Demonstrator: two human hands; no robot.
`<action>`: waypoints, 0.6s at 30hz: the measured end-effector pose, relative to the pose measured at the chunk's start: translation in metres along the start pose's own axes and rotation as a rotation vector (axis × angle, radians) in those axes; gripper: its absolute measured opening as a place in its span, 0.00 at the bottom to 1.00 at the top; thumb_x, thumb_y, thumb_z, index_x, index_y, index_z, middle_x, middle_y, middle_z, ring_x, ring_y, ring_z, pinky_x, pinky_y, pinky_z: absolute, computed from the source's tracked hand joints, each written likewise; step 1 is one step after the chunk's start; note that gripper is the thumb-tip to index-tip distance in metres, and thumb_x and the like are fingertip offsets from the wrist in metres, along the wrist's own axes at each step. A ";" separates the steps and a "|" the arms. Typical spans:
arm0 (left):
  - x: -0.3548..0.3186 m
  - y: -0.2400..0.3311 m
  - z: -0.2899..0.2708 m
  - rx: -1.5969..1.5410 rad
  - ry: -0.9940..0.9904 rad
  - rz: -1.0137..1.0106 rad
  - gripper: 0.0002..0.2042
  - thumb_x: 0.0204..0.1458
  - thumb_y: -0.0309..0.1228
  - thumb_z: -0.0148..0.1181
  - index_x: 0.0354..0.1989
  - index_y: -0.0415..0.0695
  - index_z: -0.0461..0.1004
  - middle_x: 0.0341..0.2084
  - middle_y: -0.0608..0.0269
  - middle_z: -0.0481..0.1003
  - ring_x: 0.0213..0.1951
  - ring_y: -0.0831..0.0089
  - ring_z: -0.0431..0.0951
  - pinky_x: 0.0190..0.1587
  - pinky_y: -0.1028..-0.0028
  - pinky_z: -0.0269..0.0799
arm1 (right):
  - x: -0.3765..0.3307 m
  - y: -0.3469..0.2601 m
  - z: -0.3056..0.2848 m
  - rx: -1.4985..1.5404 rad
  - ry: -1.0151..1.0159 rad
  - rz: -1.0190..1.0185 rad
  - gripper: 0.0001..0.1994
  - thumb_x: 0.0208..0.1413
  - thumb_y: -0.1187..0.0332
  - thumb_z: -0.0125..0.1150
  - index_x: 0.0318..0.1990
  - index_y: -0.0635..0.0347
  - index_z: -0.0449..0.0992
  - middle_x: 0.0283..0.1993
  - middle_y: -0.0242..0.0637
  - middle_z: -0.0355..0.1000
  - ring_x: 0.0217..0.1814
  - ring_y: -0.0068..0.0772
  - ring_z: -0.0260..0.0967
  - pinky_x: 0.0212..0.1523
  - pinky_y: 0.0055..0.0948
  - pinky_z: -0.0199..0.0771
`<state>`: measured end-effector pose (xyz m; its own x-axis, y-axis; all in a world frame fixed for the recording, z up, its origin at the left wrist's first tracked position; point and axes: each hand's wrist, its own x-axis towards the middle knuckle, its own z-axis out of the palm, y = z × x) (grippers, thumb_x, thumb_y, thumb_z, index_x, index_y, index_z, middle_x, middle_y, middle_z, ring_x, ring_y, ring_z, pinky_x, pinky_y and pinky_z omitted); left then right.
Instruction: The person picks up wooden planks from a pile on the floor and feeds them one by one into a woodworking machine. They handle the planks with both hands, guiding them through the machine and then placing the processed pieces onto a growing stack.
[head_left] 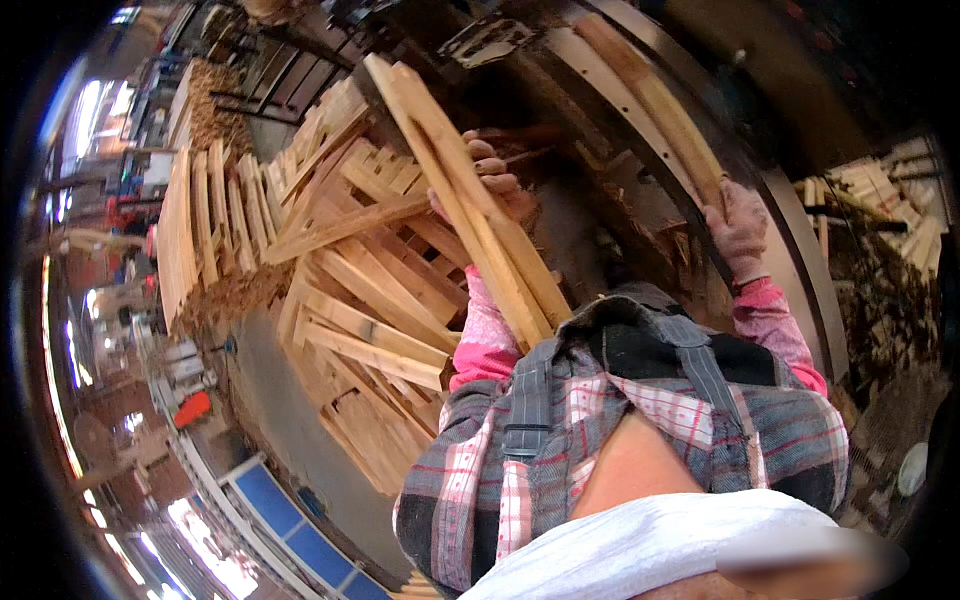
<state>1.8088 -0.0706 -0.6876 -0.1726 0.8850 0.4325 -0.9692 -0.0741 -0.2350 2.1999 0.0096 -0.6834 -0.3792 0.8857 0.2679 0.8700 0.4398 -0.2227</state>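
Two long wooden boards (465,210) lie side by side at a slant in front of my body, their near ends close to my chest. My left hand (505,190) is closed around them, with its fingers over the right side and the thumb on the left. On the right, my right hand (740,225), in a pale glove, is closed on the near end of another wooden board (655,95). That board lies along a metal rail (640,125) dotted with small holes. Pink sleeves cover both forearms.
A large loose pile of wooden boards (370,270) spreads to the left of my left arm. Stacked boards (215,215) stand farther left. Dark machinery fills the space between my hands. More wood pieces (890,200) lie at the far right. Blue panels (270,500) show at lower left.
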 end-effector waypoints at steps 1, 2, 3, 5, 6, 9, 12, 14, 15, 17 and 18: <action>0.002 -0.006 0.001 -0.023 0.015 0.009 0.40 0.52 0.40 0.68 0.68 0.39 0.52 0.55 0.58 0.67 0.50 0.67 0.73 0.54 0.68 0.74 | 0.015 0.001 0.006 -0.032 0.048 -0.053 0.23 0.51 0.58 0.65 0.53 0.60 0.75 0.52 0.46 0.74 0.52 0.53 0.70 0.53 0.46 0.70; 0.000 -0.010 0.005 0.000 0.052 0.042 0.40 0.53 0.41 0.68 0.68 0.38 0.52 0.55 0.57 0.67 0.50 0.67 0.73 0.54 0.68 0.75 | 0.035 0.002 0.013 -0.056 0.103 -0.109 0.23 0.52 0.57 0.64 0.53 0.59 0.75 0.51 0.46 0.74 0.51 0.53 0.70 0.52 0.46 0.70; -0.004 -0.011 0.009 0.036 0.074 0.063 0.40 0.53 0.42 0.68 0.67 0.37 0.53 0.56 0.55 0.67 0.50 0.66 0.73 0.54 0.68 0.75 | 0.057 0.003 0.024 -0.077 0.157 -0.168 0.22 0.53 0.56 0.62 0.53 0.58 0.76 0.51 0.46 0.74 0.50 0.53 0.70 0.52 0.46 0.70; -0.001 -0.016 0.015 0.078 0.111 0.051 0.40 0.53 0.43 0.68 0.67 0.36 0.53 0.56 0.54 0.67 0.51 0.64 0.74 0.53 0.68 0.75 | 0.117 0.019 0.054 -0.132 0.244 -0.287 0.22 0.59 0.55 0.56 0.56 0.57 0.74 0.53 0.43 0.74 0.52 0.51 0.70 0.52 0.47 0.69; 0.001 -0.018 0.014 0.060 0.086 0.059 0.40 0.53 0.43 0.67 0.68 0.36 0.52 0.56 0.53 0.67 0.51 0.63 0.73 0.54 0.67 0.75 | 0.147 0.015 0.062 -0.205 0.221 -0.306 0.21 0.60 0.56 0.55 0.57 0.56 0.72 0.53 0.43 0.74 0.53 0.50 0.70 0.52 0.49 0.69; 0.006 -0.014 0.019 0.117 0.095 0.055 0.41 0.53 0.40 0.67 0.69 0.35 0.50 0.58 0.55 0.66 0.51 0.66 0.74 0.54 0.70 0.74 | 0.225 -0.005 0.082 -0.262 0.187 -0.253 0.23 0.62 0.56 0.52 0.62 0.53 0.69 0.56 0.44 0.72 0.58 0.46 0.70 0.55 0.55 0.68; -0.003 0.002 0.013 0.188 0.096 0.081 0.43 0.51 0.43 0.69 0.69 0.35 0.50 0.57 0.58 0.66 0.50 0.68 0.73 0.54 0.71 0.74 | 0.257 -0.028 0.122 -0.430 0.298 -0.307 0.25 0.61 0.55 0.55 0.63 0.56 0.67 0.54 0.48 0.72 0.55 0.52 0.71 0.53 0.48 0.71; -0.016 0.006 0.015 0.172 0.060 0.174 0.42 0.53 0.46 0.66 0.68 0.35 0.51 0.55 0.55 0.66 0.48 0.66 0.70 0.51 0.69 0.72 | 0.225 -0.110 0.071 0.089 0.188 -0.364 0.28 0.58 0.53 0.58 0.62 0.59 0.66 0.53 0.51 0.73 0.54 0.54 0.71 0.53 0.43 0.73; -0.020 0.017 0.021 0.194 0.041 0.159 0.42 0.53 0.45 0.66 0.68 0.35 0.51 0.54 0.56 0.66 0.48 0.67 0.71 0.51 0.69 0.73 | 0.192 -0.152 0.036 0.368 -0.323 -0.274 0.30 0.57 0.53 0.60 0.62 0.61 0.66 0.54 0.52 0.72 0.55 0.51 0.72 0.54 0.43 0.73; -0.017 0.009 0.029 0.159 0.038 0.179 0.41 0.52 0.44 0.66 0.68 0.35 0.52 0.55 0.56 0.66 0.48 0.67 0.72 0.51 0.70 0.73 | 0.120 -0.190 -0.018 0.905 -0.913 -0.280 0.39 0.52 0.54 0.63 0.69 0.61 0.59 0.63 0.49 0.66 0.65 0.43 0.63 0.65 0.39 0.62; -0.010 0.010 0.030 0.097 0.009 0.088 0.41 0.52 0.43 0.67 0.67 0.35 0.53 0.55 0.55 0.67 0.50 0.66 0.73 0.54 0.67 0.73 | 0.088 -0.201 -0.036 1.184 -1.142 -0.253 0.43 0.50 0.53 0.64 0.72 0.62 0.54 0.66 0.47 0.64 0.70 0.42 0.58 0.70 0.38 0.54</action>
<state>1.7951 -0.0942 -0.6681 -0.2564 0.8772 0.4059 -0.9629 -0.1951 -0.1866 2.0027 -0.0062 -0.5814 -0.9483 0.1899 -0.2542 0.2529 -0.0315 -0.9670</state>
